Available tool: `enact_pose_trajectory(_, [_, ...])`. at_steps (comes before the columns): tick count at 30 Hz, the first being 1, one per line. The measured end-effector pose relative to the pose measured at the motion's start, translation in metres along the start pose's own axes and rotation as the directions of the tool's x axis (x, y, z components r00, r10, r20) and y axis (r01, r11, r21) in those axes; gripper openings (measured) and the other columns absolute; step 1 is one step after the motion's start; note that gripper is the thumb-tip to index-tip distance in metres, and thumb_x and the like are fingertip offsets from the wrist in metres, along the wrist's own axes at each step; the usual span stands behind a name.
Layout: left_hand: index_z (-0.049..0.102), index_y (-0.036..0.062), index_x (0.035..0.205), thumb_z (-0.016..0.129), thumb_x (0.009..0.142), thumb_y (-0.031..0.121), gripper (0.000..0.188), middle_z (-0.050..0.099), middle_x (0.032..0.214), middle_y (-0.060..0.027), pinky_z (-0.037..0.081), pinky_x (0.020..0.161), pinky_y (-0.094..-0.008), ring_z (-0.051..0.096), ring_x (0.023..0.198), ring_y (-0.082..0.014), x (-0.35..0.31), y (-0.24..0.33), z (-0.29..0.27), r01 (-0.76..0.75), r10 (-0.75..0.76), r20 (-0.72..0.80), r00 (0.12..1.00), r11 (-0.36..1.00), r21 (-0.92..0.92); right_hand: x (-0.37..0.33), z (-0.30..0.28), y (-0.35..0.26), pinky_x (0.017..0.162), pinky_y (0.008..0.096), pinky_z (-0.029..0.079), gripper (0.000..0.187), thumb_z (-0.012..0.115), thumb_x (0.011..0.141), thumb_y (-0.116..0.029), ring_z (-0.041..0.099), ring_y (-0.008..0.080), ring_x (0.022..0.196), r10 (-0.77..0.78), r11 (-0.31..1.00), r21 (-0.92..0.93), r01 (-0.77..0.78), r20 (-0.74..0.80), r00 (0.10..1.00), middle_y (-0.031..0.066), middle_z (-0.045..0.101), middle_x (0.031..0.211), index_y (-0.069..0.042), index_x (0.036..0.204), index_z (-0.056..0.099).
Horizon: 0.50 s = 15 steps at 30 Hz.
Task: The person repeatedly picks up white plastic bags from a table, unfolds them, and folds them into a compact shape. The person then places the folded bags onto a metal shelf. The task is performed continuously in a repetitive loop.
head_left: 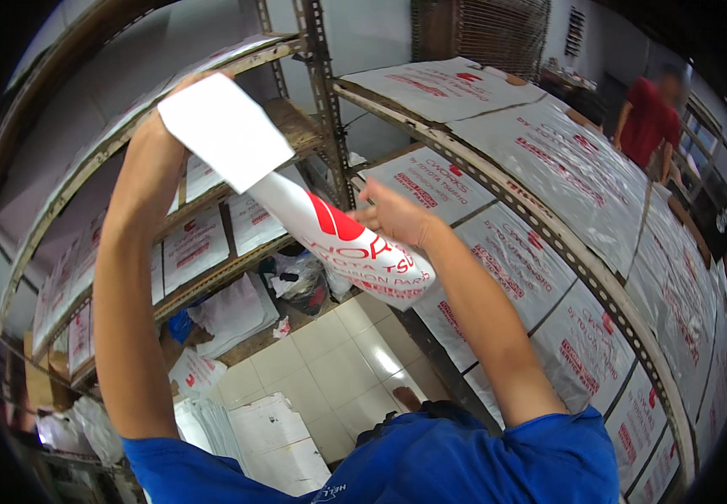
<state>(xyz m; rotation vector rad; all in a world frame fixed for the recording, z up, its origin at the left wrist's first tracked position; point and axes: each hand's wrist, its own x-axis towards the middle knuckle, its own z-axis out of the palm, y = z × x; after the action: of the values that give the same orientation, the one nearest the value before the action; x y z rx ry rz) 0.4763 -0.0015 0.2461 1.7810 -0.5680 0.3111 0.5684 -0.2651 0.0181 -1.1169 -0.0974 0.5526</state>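
Note:
My left hand (160, 126) is raised at the upper left, closed on the upper end of a plain white sheet (225, 130). The sheet hides most of its fingers. Below the sheet hangs a white plastic bag (342, 239) with red print, slanting down to the right and curled. I cannot tell whether sheet and bag are one piece. My right hand (397, 217) is beside the bag's right side, fingers apart, the tips at or just behind its edge.
A metal rack (649, 336) on the right carries rows of printed white bags (515, 260). Another rack (237, 260) on the left holds similar bags. White stacked sheets (275, 433) lie low by the tiled floor (330, 361). A person in a red shirt (649, 122) stands at the far right.

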Motion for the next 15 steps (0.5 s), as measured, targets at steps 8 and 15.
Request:
enact_pose_trajectory(8, [0.057,0.0045,0.122,0.047,0.094,0.026,0.037,0.059,0.104,-0.0023,0.044,0.078,-0.0226,0.056,0.087,-0.0095,-0.032,-0.04,0.011,0.096,-0.09,0.04,0.995,0.983,-0.158,-0.052,-0.009,0.101,0.092,0.0455,0.048,0.031,0.04,0.097,-0.048,0.056,0.0351,0.113,0.06,0.932,0.306,-0.193,0.395,0.917,0.0303,0.048,0.127,-0.018,0.103,0.044])
enact_pose_trajectory(15, [0.054,-0.0006,0.124,0.047,0.093,0.024,0.04,0.061,0.107,-0.008,0.05,0.079,-0.0271,0.061,0.087,-0.013,-0.043,-0.051,0.011,0.12,-0.079,0.144,0.986,0.947,-0.297,-0.1,0.007,0.083,0.087,0.0389,0.051,0.015,0.055,0.094,-0.025,0.058,0.0255,0.111,-0.061,0.971,0.239,-0.001,0.252,0.966,0.017,0.054,0.125,-0.019,0.104,0.046])
